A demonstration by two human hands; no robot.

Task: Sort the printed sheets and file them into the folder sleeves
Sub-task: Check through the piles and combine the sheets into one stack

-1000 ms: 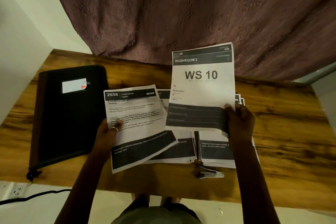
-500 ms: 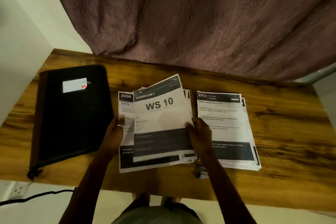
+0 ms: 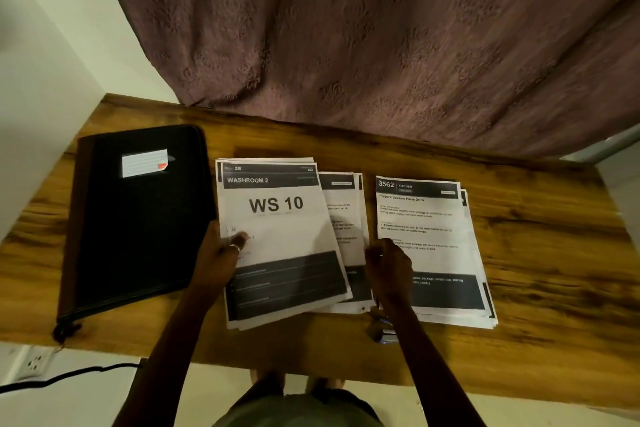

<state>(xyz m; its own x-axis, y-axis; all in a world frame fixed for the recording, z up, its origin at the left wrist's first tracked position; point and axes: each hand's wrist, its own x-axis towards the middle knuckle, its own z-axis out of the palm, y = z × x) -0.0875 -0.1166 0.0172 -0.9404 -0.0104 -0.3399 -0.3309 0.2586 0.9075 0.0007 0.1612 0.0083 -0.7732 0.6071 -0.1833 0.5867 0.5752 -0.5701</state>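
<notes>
Pinches the left edge of the WS 10 sheet (image 3: 280, 229) with the left fingers (image 3: 239, 238): thumb flat on the print, a ring showing, the remaining fingers hidden under the paper. Curls the right fingers (image 3: 375, 251) just right of that sheet's lower half; too blurred there to tell whether anything is gripped. Sets the left hand (image 3: 218, 260) at the sheet's left margin and the right hand (image 3: 389, 263) off its right margin, both forearms reaching in from the near side. Finds the sheet, headed WASHROOM 2, lying topmost on a thin stack and turned slightly askew. Finds a middle pile (image 3: 343, 218) tucked partly beneath the sheet's right edge, and beyond that, farther right, a kitchen pile (image 3: 426, 236) headed 3562, squared up and apart from the sheet. Finds a small metal thing (image 3: 381, 331), half hidden by the right forearm, below the sheet's lower right corner. Places the closed black folder (image 3: 138, 218) just left of the sheet, with a white label card (image 3: 144, 163) near its top. Spreads the wooden tabletop (image 3: 536, 253) under all of it, a patterned curtain (image 3: 381, 45) beyond the sheet, a wall socket (image 3: 34, 362) and cable (image 3: 69, 374) far down to its left.
</notes>
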